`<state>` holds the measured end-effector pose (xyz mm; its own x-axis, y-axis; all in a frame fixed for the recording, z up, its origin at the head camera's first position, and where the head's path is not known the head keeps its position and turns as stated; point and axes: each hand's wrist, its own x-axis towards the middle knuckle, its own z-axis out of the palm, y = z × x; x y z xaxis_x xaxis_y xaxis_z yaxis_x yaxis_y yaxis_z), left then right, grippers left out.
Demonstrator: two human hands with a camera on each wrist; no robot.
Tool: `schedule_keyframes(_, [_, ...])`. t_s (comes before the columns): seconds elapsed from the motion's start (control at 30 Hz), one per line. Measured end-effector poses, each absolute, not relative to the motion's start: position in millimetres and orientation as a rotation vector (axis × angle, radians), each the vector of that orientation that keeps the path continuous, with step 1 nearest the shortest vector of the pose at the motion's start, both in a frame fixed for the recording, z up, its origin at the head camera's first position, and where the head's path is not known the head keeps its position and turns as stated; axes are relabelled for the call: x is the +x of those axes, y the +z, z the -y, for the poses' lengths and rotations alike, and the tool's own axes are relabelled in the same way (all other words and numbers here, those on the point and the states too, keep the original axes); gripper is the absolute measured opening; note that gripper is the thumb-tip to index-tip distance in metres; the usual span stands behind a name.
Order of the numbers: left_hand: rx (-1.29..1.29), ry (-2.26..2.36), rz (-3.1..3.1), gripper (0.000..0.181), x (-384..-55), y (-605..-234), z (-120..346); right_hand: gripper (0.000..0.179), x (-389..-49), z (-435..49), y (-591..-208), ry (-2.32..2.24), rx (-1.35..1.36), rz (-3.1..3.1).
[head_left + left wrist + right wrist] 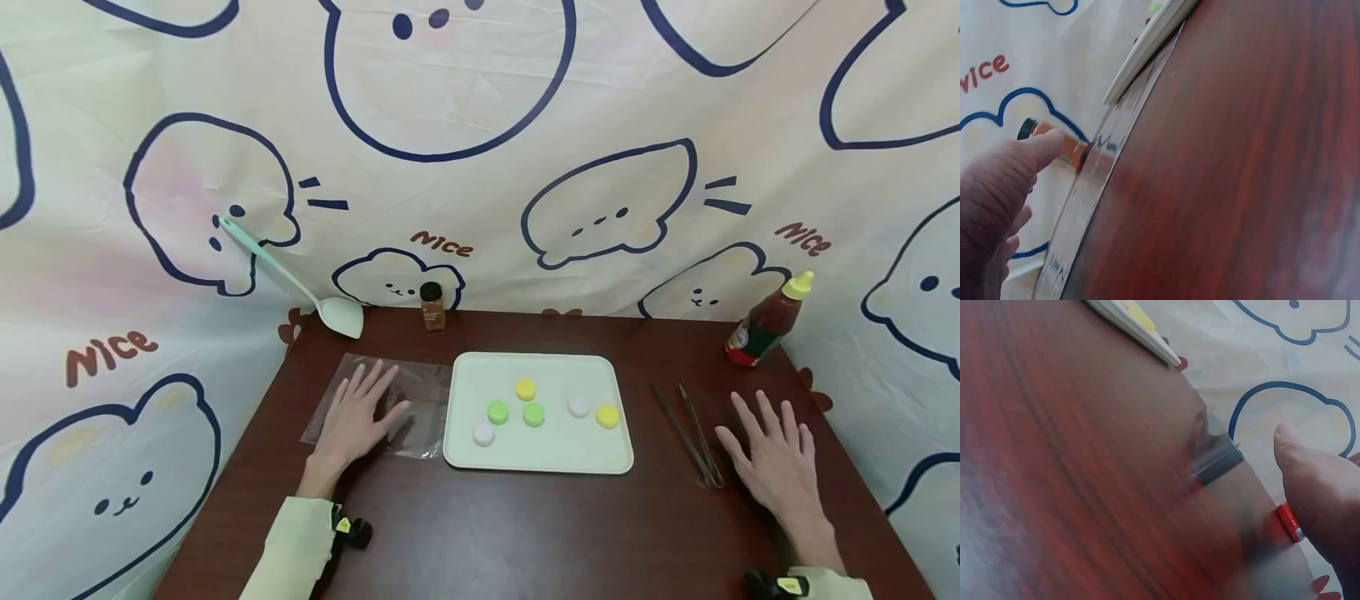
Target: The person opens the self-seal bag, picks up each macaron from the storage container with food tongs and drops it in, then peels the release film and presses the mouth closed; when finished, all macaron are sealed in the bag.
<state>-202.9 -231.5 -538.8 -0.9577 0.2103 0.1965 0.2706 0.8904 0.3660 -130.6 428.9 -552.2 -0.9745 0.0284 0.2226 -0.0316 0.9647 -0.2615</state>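
Observation:
My left hand (358, 419) lies over a clear plastic bag (427, 408), fingers spread and straight, holding nothing. On the right, my right hand (780, 458) is spread palm down with straight fingers beside metal tongs (690, 442), apart from them. Between the hands a white tray (540, 458) carries several round pieces: yellow (526, 389), green (533, 414) and white (578, 406). In the left wrist view the thumb (1041, 150) overlaps a small brown jar. The right wrist view shows the tongs (1219, 459) end-on near the thumb.
A spice jar (432, 308) stands at the table's back edge. A pale green spatula (341, 317) leans on the patterned cloth at back left. A red sauce bottle (765, 325) with a yellow cap stands, tilted in view, at back right. The dark wooden table (510, 533) extends in front.

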Motion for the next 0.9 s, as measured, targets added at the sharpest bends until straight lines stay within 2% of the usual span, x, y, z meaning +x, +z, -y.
schedule_keyframes(0.27, [-0.475,-0.689,2.942,0.077,-207,-542,218,0.073,-130,-419,-560,0.401,0.029,2.873])
schedule_keyframes(0.7, [-0.539,-0.681,2.971,0.06,-212,-547,213,0.07,-132,-403,-564,0.482,0.114,2.837])
schedule_keyframes(0.9, [-0.562,-0.713,2.901,0.046,-214,-545,208,0.069,-130,-403,-559,0.524,0.114,2.831])
